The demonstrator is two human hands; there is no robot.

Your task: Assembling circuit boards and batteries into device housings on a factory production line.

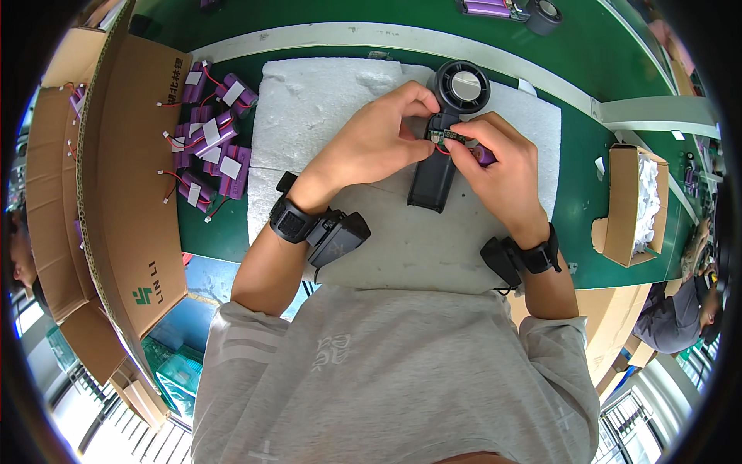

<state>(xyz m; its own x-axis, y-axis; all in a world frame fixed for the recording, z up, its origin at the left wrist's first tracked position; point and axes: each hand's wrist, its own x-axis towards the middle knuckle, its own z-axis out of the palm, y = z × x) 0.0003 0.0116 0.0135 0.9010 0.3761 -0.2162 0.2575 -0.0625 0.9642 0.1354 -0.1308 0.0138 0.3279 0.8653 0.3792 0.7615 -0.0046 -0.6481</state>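
Note:
A black handheld fan (430, 184) lies on the white foam sheet, its round head pointing away from me and its handle toward me. My left hand (369, 143) is closed at the fan's neck, with the index finger by the head and the thumb beside the board. A small green circuit board (438, 137) with a tiny display sits over the upper handle. My right hand (501, 158) pinches the board's right side between thumb and fingers. Under its curled fingers a purple battery (485, 155) shows in part. A red wire runs below the board.
Several purple battery packs (210, 138) with white labels and wired plugs lie on the green table (212, 241) at left, beside a tall cardboard box (143, 193). An open small carton (618, 205) of white pieces stands at right. A white rail (325, 35) crosses behind the foam sheet (309, 93).

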